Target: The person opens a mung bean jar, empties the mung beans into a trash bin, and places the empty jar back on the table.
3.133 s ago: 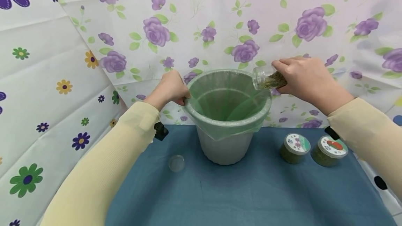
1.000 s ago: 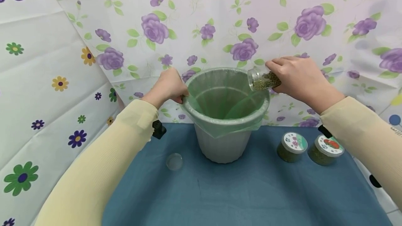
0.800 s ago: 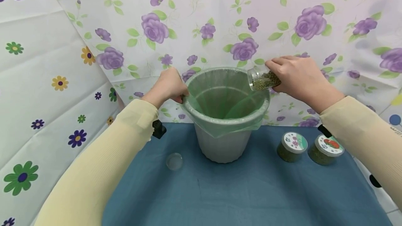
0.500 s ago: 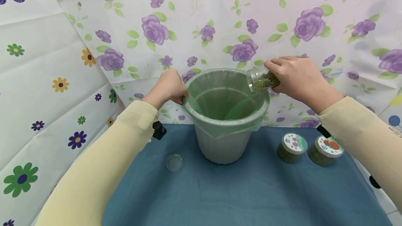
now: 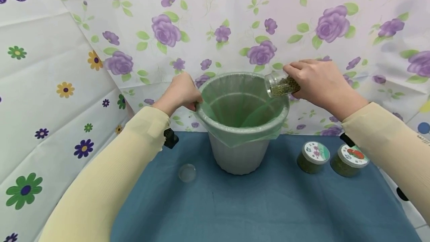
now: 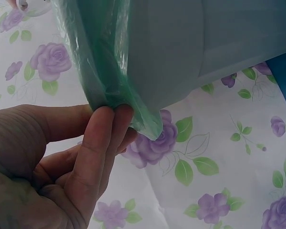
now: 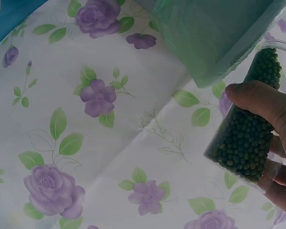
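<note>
I have a pale plastic bin [image 5: 240,156] upright at the middle of the head view on a blue cloth [image 5: 242,212], a green bag liner [image 5: 231,139] folded out over its rim. The left hand [image 5: 182,90], left of centre, pinches that liner at the bin's left rim; my left wrist feed shows thumb and fingertips pressed together on the thin film. The right hand [image 5: 317,83], right of centre, grips a clear jar [image 5: 273,81] tipped nearly onto its side, its open mouth pointing left at the bin's right rim; I can't tell whether they touch. Green mung beans [image 5: 285,86] lie inside the jar. Lower left of the bin, I make out a clear round lid [image 5: 187,173] lying flat. At the right sit two lidded containers: a flower-label tub [image 5: 310,160] and, just beside it, a red-fruit-label tub [image 5: 347,163]. Purple-rose sheeting [image 5: 215,6] spans the top of the frame
</note>
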Tool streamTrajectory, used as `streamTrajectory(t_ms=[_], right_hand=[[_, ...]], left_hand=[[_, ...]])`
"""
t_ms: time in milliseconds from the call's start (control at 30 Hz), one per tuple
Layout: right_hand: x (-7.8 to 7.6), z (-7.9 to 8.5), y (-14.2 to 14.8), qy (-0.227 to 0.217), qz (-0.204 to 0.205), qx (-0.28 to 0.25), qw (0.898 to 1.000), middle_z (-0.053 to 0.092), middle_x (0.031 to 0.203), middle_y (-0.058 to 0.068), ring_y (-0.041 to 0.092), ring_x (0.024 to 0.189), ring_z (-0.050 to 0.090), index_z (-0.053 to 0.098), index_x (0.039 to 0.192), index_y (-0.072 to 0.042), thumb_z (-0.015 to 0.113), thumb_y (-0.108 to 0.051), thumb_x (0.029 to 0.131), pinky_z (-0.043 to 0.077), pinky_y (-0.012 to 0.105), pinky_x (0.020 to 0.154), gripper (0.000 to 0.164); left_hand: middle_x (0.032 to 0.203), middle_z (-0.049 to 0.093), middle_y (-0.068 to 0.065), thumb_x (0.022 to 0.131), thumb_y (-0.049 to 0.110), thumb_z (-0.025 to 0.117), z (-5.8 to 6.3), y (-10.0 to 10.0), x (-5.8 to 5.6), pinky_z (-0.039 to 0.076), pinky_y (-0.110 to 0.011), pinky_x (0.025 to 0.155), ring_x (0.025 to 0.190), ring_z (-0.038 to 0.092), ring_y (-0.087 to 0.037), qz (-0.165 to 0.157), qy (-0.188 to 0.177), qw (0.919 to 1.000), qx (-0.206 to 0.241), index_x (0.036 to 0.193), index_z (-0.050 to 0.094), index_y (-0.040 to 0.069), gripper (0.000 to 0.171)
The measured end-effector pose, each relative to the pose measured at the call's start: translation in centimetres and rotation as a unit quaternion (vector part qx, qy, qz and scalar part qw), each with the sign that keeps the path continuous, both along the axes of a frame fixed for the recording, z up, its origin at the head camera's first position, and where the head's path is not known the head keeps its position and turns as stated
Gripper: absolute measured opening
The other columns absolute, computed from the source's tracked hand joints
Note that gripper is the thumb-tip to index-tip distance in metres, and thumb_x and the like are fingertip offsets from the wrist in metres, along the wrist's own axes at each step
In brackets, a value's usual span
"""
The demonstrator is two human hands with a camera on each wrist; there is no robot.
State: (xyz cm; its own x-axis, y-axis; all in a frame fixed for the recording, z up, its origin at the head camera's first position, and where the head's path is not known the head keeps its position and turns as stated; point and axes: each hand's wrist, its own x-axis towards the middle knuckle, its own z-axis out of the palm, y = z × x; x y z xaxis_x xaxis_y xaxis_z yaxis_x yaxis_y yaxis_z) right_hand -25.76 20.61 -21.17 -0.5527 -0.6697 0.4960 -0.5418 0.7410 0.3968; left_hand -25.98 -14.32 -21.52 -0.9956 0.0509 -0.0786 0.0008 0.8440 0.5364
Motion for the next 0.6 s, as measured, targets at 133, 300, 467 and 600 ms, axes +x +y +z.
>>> streamTrajectory(t_ms=[133,300,467,600], right_hand=[[-0.03,-0.02,-0.02,0.000,0.000,0.001,1.000,0.067,0.108,0.014,0.034,0.096,0.064,0.059,0.116,-0.007,0.090,-0.018,0.053,0.053,0.053,0.068,0.071],[-0.03,-0.02,-0.11,-0.001,-0.001,0.001,1.000,0.067,0.109,0.014,0.034,0.097,0.064,0.059,0.116,-0.007,0.090,-0.019,0.053,0.053,0.053,0.068,0.070],[-0.02,-0.16,-0.18,-0.003,-0.003,0.005,1.000,0.067,0.108,0.013,0.034,0.097,0.064,0.059,0.116,-0.008,0.090,-0.020,0.053,0.054,0.053,0.064,0.071],[-0.10,-0.16,-0.21,-0.003,-0.003,0.005,1.000,0.067,0.109,0.013,0.034,0.098,0.064,0.059,0.116,-0.009,0.090,-0.021,0.053,0.054,0.053,0.064,0.071]], left_hand=[[0.053,0.064,-0.012,0.075,0.008,0.067,-0.06,-0.09,0.01,0.056,-0.031,0.052,0.048,0.066,-0.020,-0.004,0.002,1.0000,0.005,0.061,0.065,0.002,0.015],[0.052,0.063,-0.012,0.074,0.008,0.067,0.00,-0.11,0.03,0.055,-0.030,0.051,0.047,0.065,-0.020,-0.001,0.003,1.0000,0.002,0.055,0.060,0.005,0.020],[0.053,0.064,-0.013,0.075,0.008,0.066,-0.02,-0.05,0.05,0.055,-0.030,0.051,0.047,0.065,-0.020,0.003,-0.001,1.0000,0.001,0.056,0.061,0.005,0.019],[0.055,0.065,-0.013,0.074,0.007,0.066,-0.01,-0.01,0.08,0.055,-0.030,0.050,0.050,0.067,-0.022,0.003,0.001,1.0000,0.000,0.060,0.064,0.003,0.015]])
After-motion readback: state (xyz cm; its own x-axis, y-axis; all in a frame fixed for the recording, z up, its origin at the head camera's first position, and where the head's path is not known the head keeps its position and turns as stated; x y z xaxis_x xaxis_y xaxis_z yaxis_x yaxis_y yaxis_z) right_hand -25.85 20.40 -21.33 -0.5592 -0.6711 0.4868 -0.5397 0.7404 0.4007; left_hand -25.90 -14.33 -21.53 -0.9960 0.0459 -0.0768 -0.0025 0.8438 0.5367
